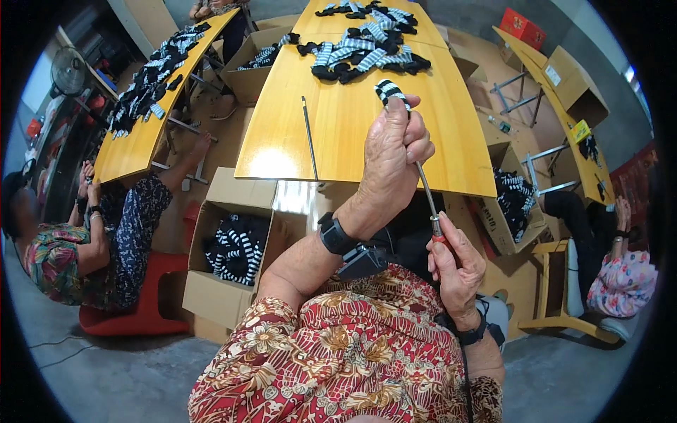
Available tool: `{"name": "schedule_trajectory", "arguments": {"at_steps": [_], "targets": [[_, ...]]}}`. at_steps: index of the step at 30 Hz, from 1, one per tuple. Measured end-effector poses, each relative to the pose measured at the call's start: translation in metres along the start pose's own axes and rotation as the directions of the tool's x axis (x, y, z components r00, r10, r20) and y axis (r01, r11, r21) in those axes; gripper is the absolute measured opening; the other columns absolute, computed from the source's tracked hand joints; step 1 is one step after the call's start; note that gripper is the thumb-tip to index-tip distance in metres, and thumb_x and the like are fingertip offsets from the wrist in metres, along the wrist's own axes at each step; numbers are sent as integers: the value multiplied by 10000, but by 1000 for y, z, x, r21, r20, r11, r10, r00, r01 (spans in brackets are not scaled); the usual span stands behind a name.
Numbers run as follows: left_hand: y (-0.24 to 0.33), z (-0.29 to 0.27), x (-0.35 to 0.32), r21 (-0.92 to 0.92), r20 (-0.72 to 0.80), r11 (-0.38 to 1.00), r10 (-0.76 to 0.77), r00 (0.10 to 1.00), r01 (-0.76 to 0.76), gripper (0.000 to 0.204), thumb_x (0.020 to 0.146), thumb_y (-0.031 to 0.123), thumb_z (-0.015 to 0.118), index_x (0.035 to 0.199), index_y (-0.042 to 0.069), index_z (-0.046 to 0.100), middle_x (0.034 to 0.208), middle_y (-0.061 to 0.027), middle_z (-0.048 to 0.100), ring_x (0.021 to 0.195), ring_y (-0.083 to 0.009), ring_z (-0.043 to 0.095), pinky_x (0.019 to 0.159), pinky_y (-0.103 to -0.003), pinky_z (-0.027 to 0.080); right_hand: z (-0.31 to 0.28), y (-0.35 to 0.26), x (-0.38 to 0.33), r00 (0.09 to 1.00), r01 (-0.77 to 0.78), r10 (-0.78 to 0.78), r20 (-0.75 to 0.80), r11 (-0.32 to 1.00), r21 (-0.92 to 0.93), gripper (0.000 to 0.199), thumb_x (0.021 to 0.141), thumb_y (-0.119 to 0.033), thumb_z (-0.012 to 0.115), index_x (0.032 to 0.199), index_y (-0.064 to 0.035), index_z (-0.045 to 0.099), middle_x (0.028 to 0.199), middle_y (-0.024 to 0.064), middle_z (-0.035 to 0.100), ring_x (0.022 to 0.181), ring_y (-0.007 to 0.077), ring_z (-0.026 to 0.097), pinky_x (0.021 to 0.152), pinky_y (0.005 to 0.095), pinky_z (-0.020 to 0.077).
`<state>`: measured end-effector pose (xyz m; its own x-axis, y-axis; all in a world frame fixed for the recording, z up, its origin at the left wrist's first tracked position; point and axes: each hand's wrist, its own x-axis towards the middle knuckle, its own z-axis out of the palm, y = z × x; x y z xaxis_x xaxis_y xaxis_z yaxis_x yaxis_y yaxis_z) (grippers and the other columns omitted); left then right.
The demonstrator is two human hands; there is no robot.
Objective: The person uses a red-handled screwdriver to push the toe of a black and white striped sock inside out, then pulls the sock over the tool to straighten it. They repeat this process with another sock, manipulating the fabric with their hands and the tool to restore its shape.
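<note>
My left hand (395,144) is closed around a black-and-white striped knit piece (390,89), sock-like in shape, whose rounded end stands up past the fingers. Lower and to the right, my right hand (455,264) grips the red handle of a thin metal rod (427,187) resembling a screwdriver. The rod slants up into my left fist, where its far end is hidden; I cannot tell whether it goes inside the knit. Both hands are above my lap at the near edge of the yellow table (275,134).
A dark rod (309,137) lies on the table, with a heap of striped knit pieces (360,49) farther back. Open cardboard boxes of knits stand left (222,299) and right (486,201). People sit at side tables (134,144) on both sides.
</note>
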<state>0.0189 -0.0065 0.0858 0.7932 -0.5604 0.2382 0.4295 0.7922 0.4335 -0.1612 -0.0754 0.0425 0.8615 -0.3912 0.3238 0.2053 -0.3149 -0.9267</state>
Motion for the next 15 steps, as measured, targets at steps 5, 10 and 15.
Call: {"name": "schedule_trajectory", "arguments": {"at_steps": [5, 10, 15], "targets": [[-1, 8, 5, 45, 89, 996, -82, 993, 79, 319, 1009, 378, 419, 1065, 71, 482, 624, 71, 311, 484, -37, 255, 501, -202, 255, -4, -8, 2, 990, -138, 139, 5, 973, 186, 394, 923, -15, 538, 1316, -40, 534, 833, 40, 576, 583, 49, 490, 469, 173, 394], [-11, 0, -1, 29, 113, 988, -154, 982, 152, 281, 1002, 372, 450, 969, 98, 507, 585, 79, 292, 458, -41, 252, 480, -198, 254, -7, -11, 7, 971, -236, 230, 58, 909, 345, 381, 938, -59, 548, 1319, -54, 533, 839, 70, 606, 574, 56, 513, 457, 168, 395], [-12, -3, -3, 18, 136, 985, -171, 976, 170, 275, 1004, 361, 451, 938, 99, 506, 576, 82, 292, 448, -44, 260, 468, -194, 258, -8, -12, 14, 963, -269, 250, 100, 864, 427, 383, 934, -63, 560, 1316, -57, 535, 833, 89, 616, 569, 70, 528, 445, 173, 394]]}}
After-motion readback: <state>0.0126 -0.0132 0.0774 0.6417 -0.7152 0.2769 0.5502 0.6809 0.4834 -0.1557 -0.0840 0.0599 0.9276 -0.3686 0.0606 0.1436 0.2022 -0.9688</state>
